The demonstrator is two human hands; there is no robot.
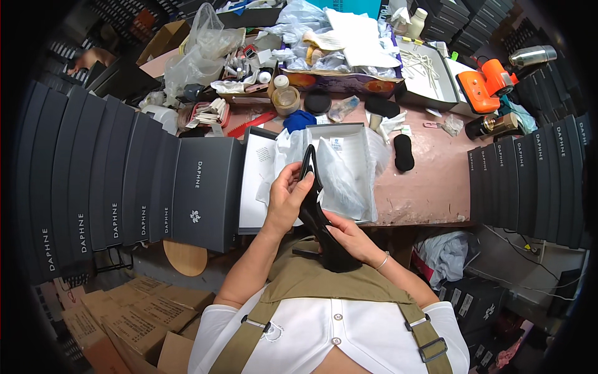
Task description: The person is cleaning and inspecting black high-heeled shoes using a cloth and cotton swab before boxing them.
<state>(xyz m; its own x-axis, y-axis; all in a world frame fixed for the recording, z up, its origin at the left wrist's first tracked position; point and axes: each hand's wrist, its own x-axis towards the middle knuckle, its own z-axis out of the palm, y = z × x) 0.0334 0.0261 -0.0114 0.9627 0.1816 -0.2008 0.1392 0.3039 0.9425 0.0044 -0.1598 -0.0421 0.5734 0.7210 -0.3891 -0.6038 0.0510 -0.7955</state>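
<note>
A glossy black high-heeled shoe (316,223) is held in front of my body, its pointed toe tilted up and away from me. My left hand (288,198) grips it near the toe, with the thumb on the shoe. Further back, my right hand (352,239) is closed on the shoe's side. The slim heel (305,254) sticks out to the left, close to my olive apron (349,280). Just beyond the shoe stands an open grey shoebox (369,209), lined with white tissue paper (341,181). Its white-lined lid (254,168) lies to the left.
Dark shoeboxes (112,181) stand in rows on the left, with more (529,181) on the right. At the back are a jar (285,98), a black brush-like pad (403,153), a red comb-like strip (250,124), a tray of cotton swabs (427,71) and an orange device (483,87).
</note>
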